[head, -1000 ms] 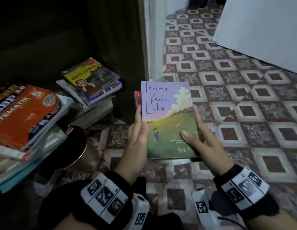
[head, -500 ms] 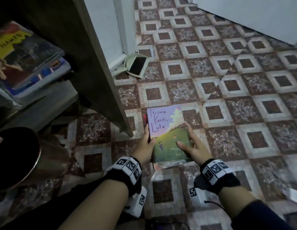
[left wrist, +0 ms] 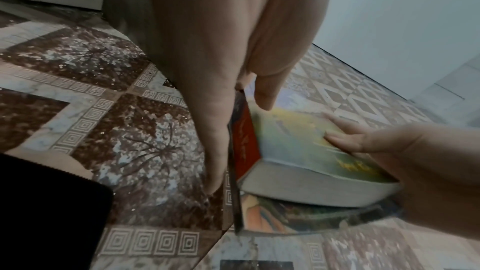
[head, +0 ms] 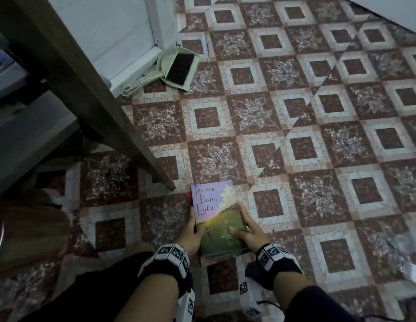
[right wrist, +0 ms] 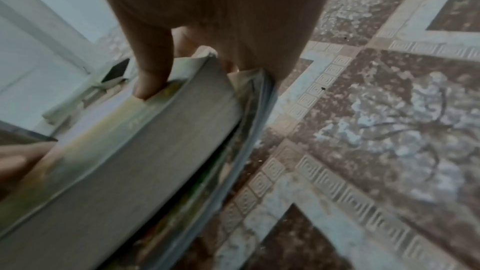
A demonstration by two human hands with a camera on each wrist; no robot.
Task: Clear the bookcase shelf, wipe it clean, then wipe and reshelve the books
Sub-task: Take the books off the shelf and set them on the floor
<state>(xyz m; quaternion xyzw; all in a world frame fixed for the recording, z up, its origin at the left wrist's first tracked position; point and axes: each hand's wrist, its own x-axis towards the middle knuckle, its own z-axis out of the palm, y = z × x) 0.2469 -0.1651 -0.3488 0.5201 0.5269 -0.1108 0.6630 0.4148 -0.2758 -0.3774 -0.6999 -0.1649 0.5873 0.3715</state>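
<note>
We observe both hands holding a small stack of books low over the patterned tile floor, just beside the foot of the bookcase side panel. The top book, titled "Terima Kasih, Luka", lies face up on a thinner book. The left hand grips the spine edge, thumb on the cover. The right hand clasps the opposite edge, thumb on top. A dustpan with brush lies well apart.

The patterned tile floor carries a green dustpan with brush by the wall, and the bookcase.
</note>
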